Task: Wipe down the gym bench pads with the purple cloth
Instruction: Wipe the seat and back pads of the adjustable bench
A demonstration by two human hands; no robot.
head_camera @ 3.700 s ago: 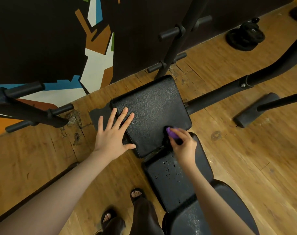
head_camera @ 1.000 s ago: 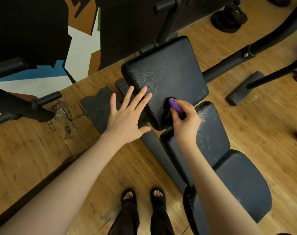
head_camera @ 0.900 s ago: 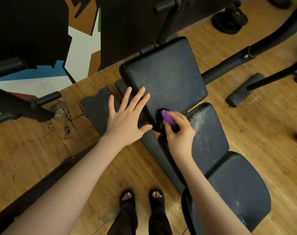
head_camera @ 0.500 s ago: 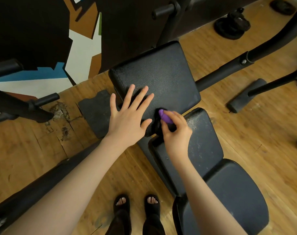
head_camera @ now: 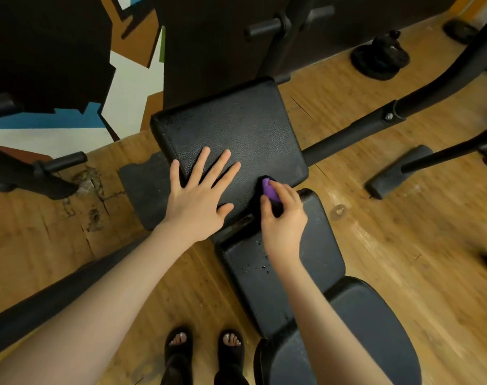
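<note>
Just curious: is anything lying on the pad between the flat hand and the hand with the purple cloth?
No. In the head view, only bare black top pad separates the left hand from the right hand gripping the purple cloth.

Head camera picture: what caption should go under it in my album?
Left hand flat on the top pad; right hand rubs purple cloth along its edge.

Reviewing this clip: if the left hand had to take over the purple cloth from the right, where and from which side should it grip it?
Grip the purple cloth at the bunched end sticking out beyond the right hand, coming from the left across the top pad. That end is the only exposed part; the rest is hidden under curled fingers. The left hand already lies flat beside it.
</note>
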